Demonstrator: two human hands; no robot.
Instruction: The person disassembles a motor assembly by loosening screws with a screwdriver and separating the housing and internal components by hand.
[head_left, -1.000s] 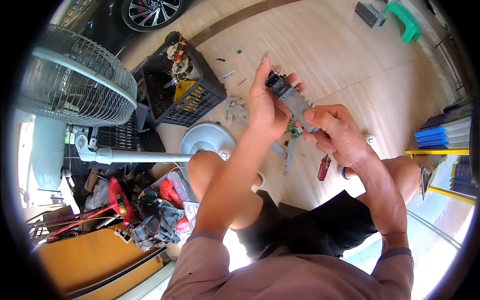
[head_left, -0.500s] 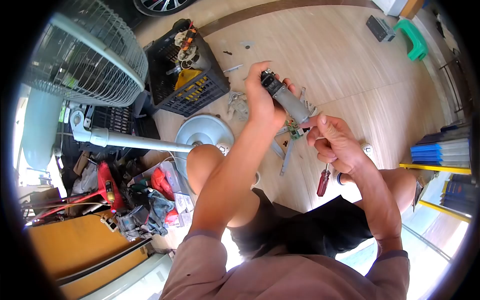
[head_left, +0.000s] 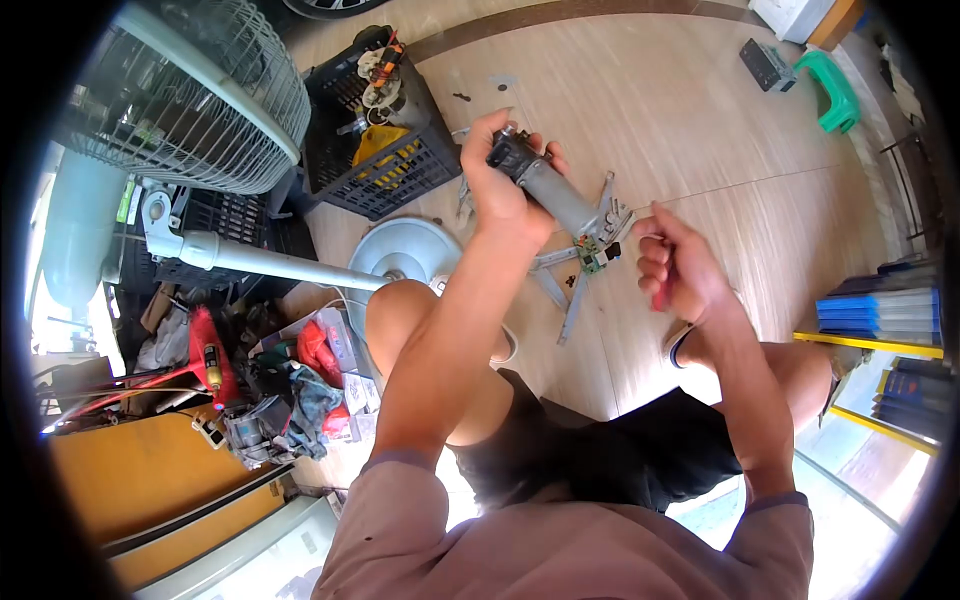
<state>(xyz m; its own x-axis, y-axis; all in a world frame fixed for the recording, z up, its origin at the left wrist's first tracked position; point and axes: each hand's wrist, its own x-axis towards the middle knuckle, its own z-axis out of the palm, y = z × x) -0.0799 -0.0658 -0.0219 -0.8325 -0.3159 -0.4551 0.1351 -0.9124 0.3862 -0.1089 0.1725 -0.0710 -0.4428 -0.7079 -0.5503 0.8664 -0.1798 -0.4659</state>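
My left hand (head_left: 505,195) is wrapped round a grey metal cylinder with a black end (head_left: 560,195), which looks like a small motor. It is tilted, with its plain end pointing down to the right. My right hand (head_left: 690,268) is closed to the right of the cylinder and apart from it. Part of a red screwdriver handle (head_left: 661,296) shows below its curled fingers; the shaft is hidden. On the floor below the cylinder lies a small green circuit board (head_left: 594,258). Thin metal strips (head_left: 572,312) lie around the board.
A black plastic crate (head_left: 415,178) with parts inside stands at the upper left. Beside it is a standing fan (head_left: 220,100) with a round base (head_left: 408,243). A green plastic piece (head_left: 830,92) and a dark box-shaped device (head_left: 767,65) are at the far right. Blue-edged stacks (head_left: 870,308) fill a shelf.
My right hand has drawn away from the cylinder's lower end and turned, so the screwdriver is now mostly hidden in it. The left hand has shifted slightly left with the cylinder.
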